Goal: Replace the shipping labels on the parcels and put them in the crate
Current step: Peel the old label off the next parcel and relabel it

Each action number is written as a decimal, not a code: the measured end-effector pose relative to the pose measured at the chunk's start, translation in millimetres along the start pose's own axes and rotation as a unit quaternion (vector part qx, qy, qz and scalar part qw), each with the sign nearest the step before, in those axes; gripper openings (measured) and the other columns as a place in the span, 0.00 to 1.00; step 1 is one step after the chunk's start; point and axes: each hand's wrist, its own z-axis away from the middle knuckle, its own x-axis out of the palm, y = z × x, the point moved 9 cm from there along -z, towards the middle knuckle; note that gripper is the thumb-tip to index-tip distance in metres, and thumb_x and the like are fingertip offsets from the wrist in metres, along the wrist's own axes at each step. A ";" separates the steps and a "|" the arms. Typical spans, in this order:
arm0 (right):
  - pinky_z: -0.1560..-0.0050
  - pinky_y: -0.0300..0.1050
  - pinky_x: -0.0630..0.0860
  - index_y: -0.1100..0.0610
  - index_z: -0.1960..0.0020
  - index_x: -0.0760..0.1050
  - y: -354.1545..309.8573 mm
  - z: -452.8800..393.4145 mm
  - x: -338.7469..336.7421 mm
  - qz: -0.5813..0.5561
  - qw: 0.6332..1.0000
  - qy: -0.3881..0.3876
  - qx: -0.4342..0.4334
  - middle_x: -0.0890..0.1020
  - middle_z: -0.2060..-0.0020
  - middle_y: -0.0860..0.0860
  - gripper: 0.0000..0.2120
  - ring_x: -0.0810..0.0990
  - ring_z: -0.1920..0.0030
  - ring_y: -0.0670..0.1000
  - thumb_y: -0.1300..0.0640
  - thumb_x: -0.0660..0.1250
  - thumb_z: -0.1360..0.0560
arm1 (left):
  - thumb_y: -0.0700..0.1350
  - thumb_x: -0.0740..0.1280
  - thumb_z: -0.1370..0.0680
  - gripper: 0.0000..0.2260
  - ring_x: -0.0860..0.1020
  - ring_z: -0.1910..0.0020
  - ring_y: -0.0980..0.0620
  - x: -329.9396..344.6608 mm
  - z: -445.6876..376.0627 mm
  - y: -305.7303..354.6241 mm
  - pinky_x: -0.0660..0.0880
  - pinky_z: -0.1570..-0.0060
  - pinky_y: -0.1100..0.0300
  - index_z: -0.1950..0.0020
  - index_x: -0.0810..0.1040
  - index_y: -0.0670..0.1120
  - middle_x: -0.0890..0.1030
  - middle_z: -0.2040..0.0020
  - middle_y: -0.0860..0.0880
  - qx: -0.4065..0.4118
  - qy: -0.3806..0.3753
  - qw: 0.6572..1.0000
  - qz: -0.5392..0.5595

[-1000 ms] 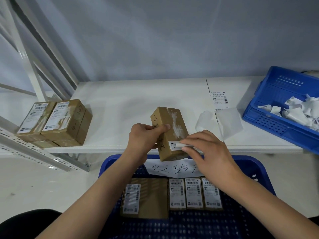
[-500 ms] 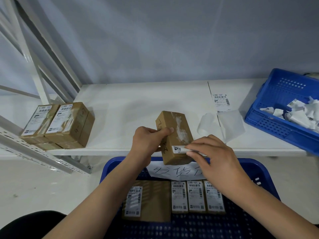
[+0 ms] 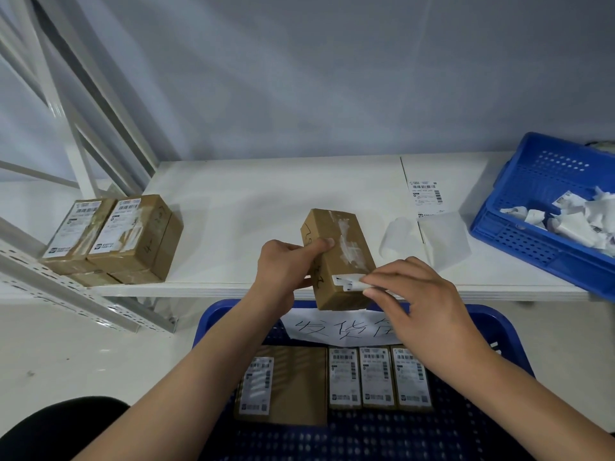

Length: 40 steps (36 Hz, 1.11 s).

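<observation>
My left hand [image 3: 286,267] grips a brown cardboard parcel [image 3: 336,257] by its left side, holding it tilted over the front edge of the white shelf. White residue streaks its top face. My right hand [image 3: 416,294] pinches the rolled-up old label [image 3: 347,282], still stuck at the parcel's near end. Below, a blue crate [image 3: 506,334] holds several labelled parcels [image 3: 376,377] and a handwritten paper sign. A fresh label [image 3: 426,197] lies on the shelf at the right.
Stacked labelled parcels [image 3: 116,234] sit at the shelf's left end. A blue basket [image 3: 519,241] with crumpled old labels stands at the right. Clear backing sheets [image 3: 442,241] lie next to the fresh label. A white metal rack frame [image 3: 73,128] slants at the left.
The old label has peeled and rolled a little further toward the parcel's near end under my right fingers. The camera view has shifted slightly; the parcel stays in my left hand.
</observation>
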 end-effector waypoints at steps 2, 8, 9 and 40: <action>0.47 0.31 0.73 0.55 0.45 0.85 -2.0 1.2 0.2 0.002 1.000 -0.003 -0.007 0.82 0.53 0.44 0.09 0.76 0.51 0.42 0.56 0.70 0.24 | 0.49 0.79 0.28 0.15 0.85 0.56 0.48 -0.2 -1.0 -2.4 0.82 0.64 0.59 0.54 0.79 0.40 0.85 0.54 0.44 -0.006 0.000 1.000 0.002; 0.47 0.31 0.73 0.56 0.45 0.85 -2.7 2.8 -4.2 -0.008 1.000 -0.005 -0.003 0.82 0.54 0.44 0.12 0.77 0.50 0.42 0.54 0.67 0.24 | 0.48 0.79 0.27 0.14 0.85 0.58 0.48 4.7 -1.2 -2.7 0.81 0.66 0.60 0.56 0.80 0.40 0.85 0.56 0.45 -0.008 -0.011 1.000 0.007; 0.46 0.30 0.73 0.56 0.45 0.85 -2.4 2.6 -5.0 -0.009 1.000 -0.006 -0.001 0.82 0.54 0.44 0.12 0.77 0.50 0.42 0.54 0.67 0.24 | 0.48 0.79 0.27 0.14 0.85 0.58 0.48 5.3 -1.3 -2.4 0.81 0.66 0.59 0.56 0.80 0.40 0.85 0.56 0.45 -0.008 -0.012 1.000 0.011; 0.49 0.27 0.71 0.58 0.44 0.85 -15.2 8.8 -2.2 0.011 0.999 -0.009 -0.039 0.81 0.55 0.46 0.11 0.77 0.53 0.43 0.54 0.66 0.19 | 0.49 0.79 0.27 0.22 0.85 0.56 0.47 -7.6 -7.0 -9.4 0.81 0.68 0.60 0.43 0.78 0.35 0.84 0.50 0.43 -0.037 -0.004 0.999 0.009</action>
